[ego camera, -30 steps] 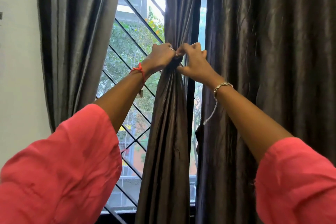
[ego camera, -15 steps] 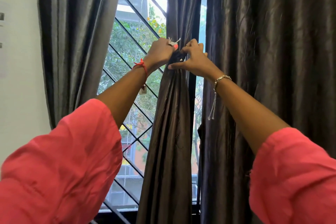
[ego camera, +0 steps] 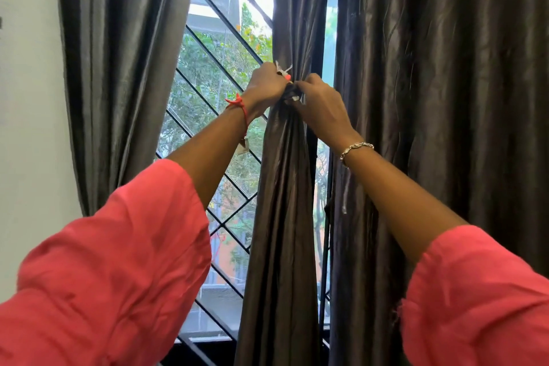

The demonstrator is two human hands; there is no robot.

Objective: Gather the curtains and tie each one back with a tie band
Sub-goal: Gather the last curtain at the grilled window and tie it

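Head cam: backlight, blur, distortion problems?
Head view: backlit, window glass blown out near the top, gathered curtain dark; satin glare streaks on the right curtain; wide-angle stretch on the sleeves; left hand and right hand sharp, tie band too small to resolve.

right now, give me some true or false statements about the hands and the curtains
1. The left hand and the right hand both grip the middle curtain at its gathered neck. True.
2. The left curtain is bunched and tied back. False: it hangs loose.
3. A red thread circles the left wrist. True.
4. The right wrist is bare. False: it wears a metal bracelet.
5. An end of the pale tie band sticks up above the left hand. True.
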